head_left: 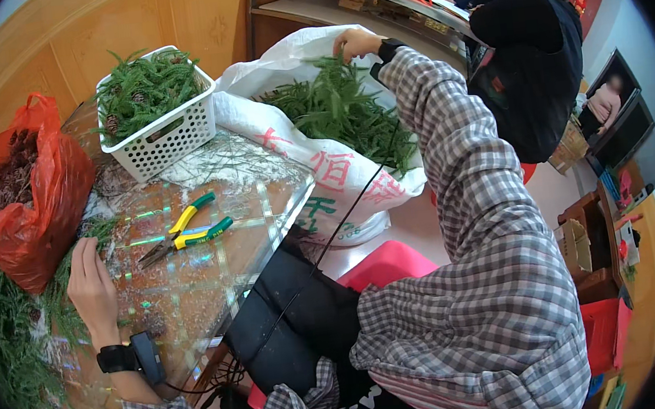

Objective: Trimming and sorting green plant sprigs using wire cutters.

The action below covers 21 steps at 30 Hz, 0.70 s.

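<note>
My right hand [358, 43] is closed at the far rim of a white woven sack [255, 124], its fingers pinching the top of a green needle-leaved sprig [333, 84]. Below it, more of the same greenery [371, 124] fills the sack's mouth. My left hand [90, 285] lies on the table with its fingers stretched out, beside green sprigs [56, 295]; its thumb is partly hidden. To the right of that hand, pliers [184, 229] with yellow and green handles lie on the table [185, 291].
A white perforated basket [166, 146] holds greenery and pine cones. A red plastic bag [50, 226] contains brown pieces. Greenery [6, 334] covers the table's left edge. A pink stool [390, 263] stands by my legs. Another person [524, 64] is at a shelf counter [306, 3].
</note>
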{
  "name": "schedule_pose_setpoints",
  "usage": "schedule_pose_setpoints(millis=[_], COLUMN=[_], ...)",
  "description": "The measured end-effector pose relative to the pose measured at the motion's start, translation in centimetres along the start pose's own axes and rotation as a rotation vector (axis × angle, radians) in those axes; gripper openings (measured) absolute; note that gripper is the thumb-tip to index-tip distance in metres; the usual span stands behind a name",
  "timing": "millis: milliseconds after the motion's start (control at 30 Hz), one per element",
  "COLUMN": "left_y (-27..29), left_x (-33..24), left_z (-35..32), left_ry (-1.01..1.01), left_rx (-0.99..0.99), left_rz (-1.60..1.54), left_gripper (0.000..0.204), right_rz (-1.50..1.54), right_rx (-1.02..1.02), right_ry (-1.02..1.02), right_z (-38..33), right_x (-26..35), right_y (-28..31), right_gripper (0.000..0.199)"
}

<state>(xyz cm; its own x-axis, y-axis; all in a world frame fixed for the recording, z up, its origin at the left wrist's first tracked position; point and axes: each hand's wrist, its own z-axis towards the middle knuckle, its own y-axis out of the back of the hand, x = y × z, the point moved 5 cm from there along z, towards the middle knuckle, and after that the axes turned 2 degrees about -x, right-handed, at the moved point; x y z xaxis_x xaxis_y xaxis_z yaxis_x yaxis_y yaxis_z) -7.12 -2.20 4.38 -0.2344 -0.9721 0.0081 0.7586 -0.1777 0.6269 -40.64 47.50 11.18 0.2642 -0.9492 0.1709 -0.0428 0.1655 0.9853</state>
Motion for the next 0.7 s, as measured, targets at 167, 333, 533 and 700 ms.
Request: schedule_pose_setpoints(millis=[167, 333, 533, 700], left_y=[-0.1, 0.2, 0.2, 0.8], left_x=[0.5, 0.4, 0.1, 0.6], left_z=[-0.4, -0.3, 0.0, -0.8], left_ry=[0.068, 0.084, 0.103, 0.155], left_rx=[-0.029, -0.053, -0.092, -0.068], left_rz=[-0.058, -0.092, -0.142, -0.129], left_gripper=[0.021, 0.021, 0.020, 0.021], right_rz=[0.032, 0.165, 0.135, -0.070], right_rx=[0.089, 0.068, 0.143, 0.226], right_ry=[-0.099, -0.182, -0.208, -0.066], right_z=[-2.7, -3.5, -3.3, -3.1], right_x=[-1.0, -1.8, -2.6, 0.0], right_y=[0.5, 0.0, -2.5, -6.9], right_gripper=[0.024, 0.020, 0.027, 0.039])
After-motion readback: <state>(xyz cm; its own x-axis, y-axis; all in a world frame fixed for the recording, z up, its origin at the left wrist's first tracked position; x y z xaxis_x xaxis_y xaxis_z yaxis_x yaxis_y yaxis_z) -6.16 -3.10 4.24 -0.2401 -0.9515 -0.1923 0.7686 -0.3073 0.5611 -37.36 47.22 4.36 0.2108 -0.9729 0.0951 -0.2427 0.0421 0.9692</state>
